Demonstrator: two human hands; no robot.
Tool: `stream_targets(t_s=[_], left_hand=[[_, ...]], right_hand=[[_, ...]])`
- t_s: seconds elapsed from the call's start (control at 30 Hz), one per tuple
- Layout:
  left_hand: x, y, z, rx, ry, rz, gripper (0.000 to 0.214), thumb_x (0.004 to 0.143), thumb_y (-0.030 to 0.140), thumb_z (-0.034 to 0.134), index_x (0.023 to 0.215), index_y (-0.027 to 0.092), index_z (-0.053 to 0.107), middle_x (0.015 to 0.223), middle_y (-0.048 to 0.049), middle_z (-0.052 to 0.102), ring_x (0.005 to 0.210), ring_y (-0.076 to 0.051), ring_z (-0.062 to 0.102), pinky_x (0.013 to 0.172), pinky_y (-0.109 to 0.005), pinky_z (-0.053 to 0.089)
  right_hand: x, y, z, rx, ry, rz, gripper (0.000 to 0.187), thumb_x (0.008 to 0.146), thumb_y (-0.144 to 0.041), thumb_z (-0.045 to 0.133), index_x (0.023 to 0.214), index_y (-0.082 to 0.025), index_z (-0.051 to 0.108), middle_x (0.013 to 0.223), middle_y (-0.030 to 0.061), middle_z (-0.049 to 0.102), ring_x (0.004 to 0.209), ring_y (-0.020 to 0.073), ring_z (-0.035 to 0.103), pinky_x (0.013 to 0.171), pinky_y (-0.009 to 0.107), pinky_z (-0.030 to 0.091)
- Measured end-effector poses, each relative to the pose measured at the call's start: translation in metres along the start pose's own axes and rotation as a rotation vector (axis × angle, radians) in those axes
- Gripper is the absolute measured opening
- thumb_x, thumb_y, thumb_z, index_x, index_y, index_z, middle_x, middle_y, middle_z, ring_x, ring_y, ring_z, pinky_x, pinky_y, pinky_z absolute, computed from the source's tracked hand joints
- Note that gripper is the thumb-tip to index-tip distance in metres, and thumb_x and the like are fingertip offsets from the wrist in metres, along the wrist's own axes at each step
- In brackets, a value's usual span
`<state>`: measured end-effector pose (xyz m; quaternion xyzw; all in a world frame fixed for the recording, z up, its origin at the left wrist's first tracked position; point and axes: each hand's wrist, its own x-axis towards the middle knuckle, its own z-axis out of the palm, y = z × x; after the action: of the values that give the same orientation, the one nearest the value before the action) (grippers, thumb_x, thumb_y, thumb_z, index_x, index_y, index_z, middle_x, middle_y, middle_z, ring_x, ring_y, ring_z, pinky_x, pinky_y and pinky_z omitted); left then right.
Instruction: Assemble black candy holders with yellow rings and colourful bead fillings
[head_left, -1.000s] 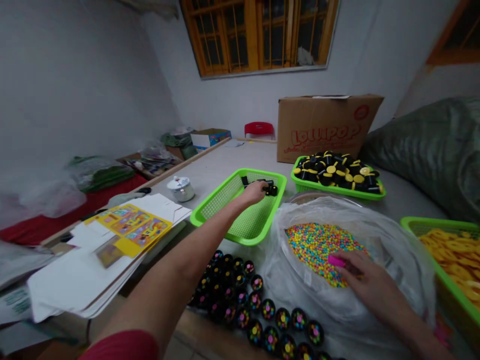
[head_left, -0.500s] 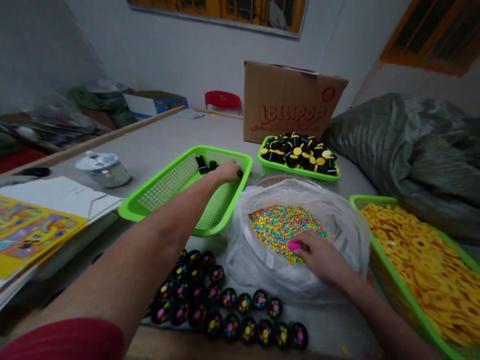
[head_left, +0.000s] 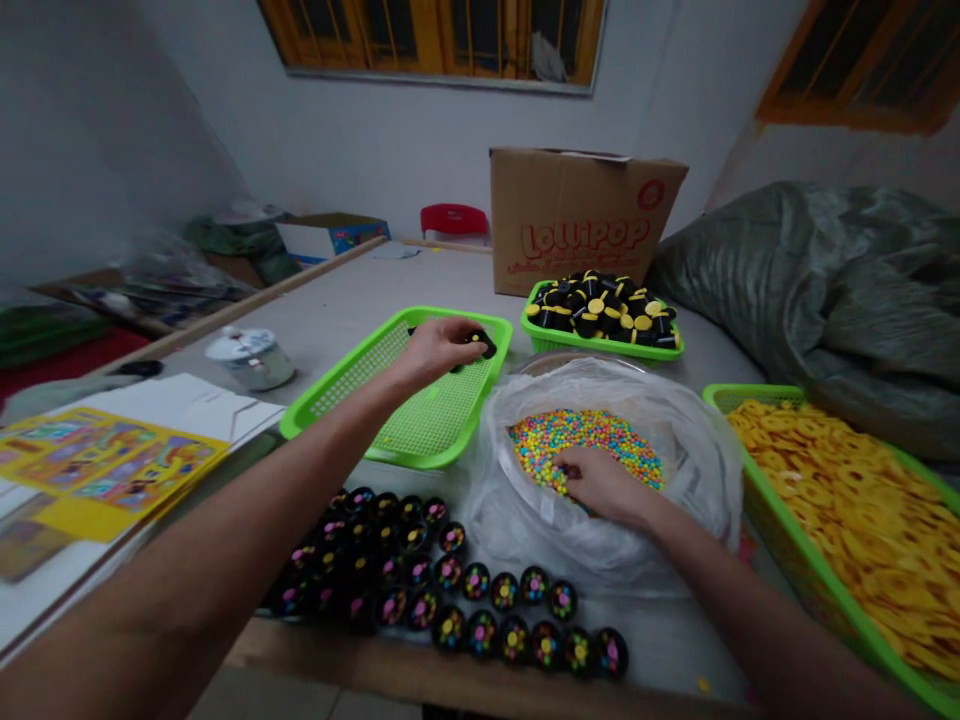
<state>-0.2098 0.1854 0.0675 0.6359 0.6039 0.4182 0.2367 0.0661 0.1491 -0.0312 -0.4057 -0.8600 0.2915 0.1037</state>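
My left hand (head_left: 441,348) is over the far right part of a green mesh basket (head_left: 298,420), fingers closed on a small black cup (head_left: 486,342) with a yellow spot in it. Other black pieces in that basket are mostly behind the hand. My right hand (head_left: 604,485) has its fingertips down in tiny multicoloured candy balls (head_left: 592,430), which fill a basin lined with a clear plastic bag (head_left: 697,470). The small pink object it pinched is hidden now. Several rows of black cups with coloured candies inside (head_left: 514,638) stand along the near table edge.
Behind the basin stands a green basket (head_left: 536,345) of black-and-yellow capped cups, before a cardboard box (head_left: 585,210). At right are a basket of yellow rings (head_left: 847,490) and a dark sack (head_left: 810,270). A lidded pot (head_left: 255,362) and printed yellow sheets (head_left: 142,455) are at left.
My left hand has risen from inside the basket with a black cup in its fingers. My right hand has moved slightly left and deeper into the candies, hiding the pink object. The view has tilted up.
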Motion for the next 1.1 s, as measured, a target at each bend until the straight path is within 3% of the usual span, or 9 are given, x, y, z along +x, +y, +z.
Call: stream_targets(t_s=[0.1, 0.23, 0.4, 0.53, 0.67, 0.93, 1.1], left_hand=[[-0.033, 0.022, 0.011, -0.054, -0.061, 0.046, 0.038, 0.070, 0.031, 0.065, 0.104, 0.014, 0.065, 0.089, -0.0076, 0.069, 0.071, -0.015, 0.062, 0.065, -0.026, 0.051], [-0.062, 0.038, 0.047, 0.037, -0.266, 0.138, 0.035, 0.071, 0.024, 0.062, 0.106, 0.016, 0.064, 0.084, -0.0039, 0.068, 0.069, -0.013, 0.059, 0.062, -0.024, 0.049], [-0.081, 0.041, 0.104, 0.267, -0.532, 0.363, 0.026, 0.069, 0.017, 0.060, 0.094, 0.017, 0.068, 0.088, -0.0036, 0.066, 0.081, -0.016, 0.058, 0.072, -0.026, 0.046], [-0.086, 0.040, 0.133, 0.377, -0.601, 0.409, 0.029, 0.069, 0.016, 0.060, 0.097, 0.017, 0.068, 0.094, -0.0059, 0.065, 0.088, -0.020, 0.058, 0.077, -0.028, 0.045], [-0.086, 0.041, 0.139, 0.399, -0.619, 0.401, 0.023, 0.073, 0.020, 0.062, 0.096, 0.017, 0.067, 0.094, -0.0058, 0.064, 0.087, -0.020, 0.058, 0.076, -0.027, 0.044], [-0.088, 0.038, 0.141, 0.430, -0.588, 0.400, 0.021, 0.077, 0.027, 0.062, 0.095, 0.016, 0.064, 0.091, -0.0057, 0.062, 0.085, -0.020, 0.058, 0.074, -0.028, 0.043], [-0.088, 0.034, 0.143, 0.426, -0.569, 0.418, 0.020, 0.076, 0.028, 0.062, 0.091, 0.016, 0.064, 0.088, -0.0056, 0.061, 0.081, -0.020, 0.057, 0.071, -0.028, 0.043]], right_hand=[[-0.001, 0.005, 0.001, 0.154, 0.034, 0.010, 0.020, 0.069, -0.009, 0.058, 0.086, -0.017, 0.065, 0.077, -0.0003, 0.066, 0.068, 0.0128, 0.058, 0.063, 0.023, 0.042], [-0.014, 0.016, -0.009, 0.291, 0.113, 0.010, 0.015, 0.073, -0.020, 0.062, 0.087, -0.017, 0.062, 0.086, 0.0018, 0.067, 0.080, 0.0148, 0.062, 0.075, 0.027, 0.048], [-0.037, 0.024, -0.025, 0.326, 0.208, 0.033, 0.014, 0.077, -0.025, 0.058, 0.088, -0.017, 0.059, 0.085, 0.0027, 0.066, 0.078, 0.0155, 0.062, 0.074, 0.031, 0.050], [-0.050, 0.027, -0.030, 0.279, 0.259, 0.050, 0.012, 0.076, -0.023, 0.057, 0.088, -0.018, 0.060, 0.082, 0.0022, 0.066, 0.077, 0.0159, 0.061, 0.073, 0.031, 0.049], [-0.054, 0.024, -0.030, 0.160, 0.292, 0.020, 0.014, 0.080, -0.021, 0.055, 0.092, -0.019, 0.062, 0.091, 0.0042, 0.066, 0.086, 0.0180, 0.060, 0.081, 0.035, 0.046], [-0.060, 0.003, -0.032, -0.395, 0.411, -0.202, 0.020, 0.087, -0.012, 0.045, 0.098, -0.017, 0.061, 0.100, 0.0097, 0.060, 0.096, 0.0222, 0.052, 0.088, 0.037, 0.042], [-0.063, 0.000, -0.030, -0.518, 0.415, -0.269, 0.028, 0.087, -0.010, 0.042, 0.107, -0.018, 0.060, 0.104, 0.0105, 0.059, 0.098, 0.0236, 0.050, 0.088, 0.038, 0.040]])
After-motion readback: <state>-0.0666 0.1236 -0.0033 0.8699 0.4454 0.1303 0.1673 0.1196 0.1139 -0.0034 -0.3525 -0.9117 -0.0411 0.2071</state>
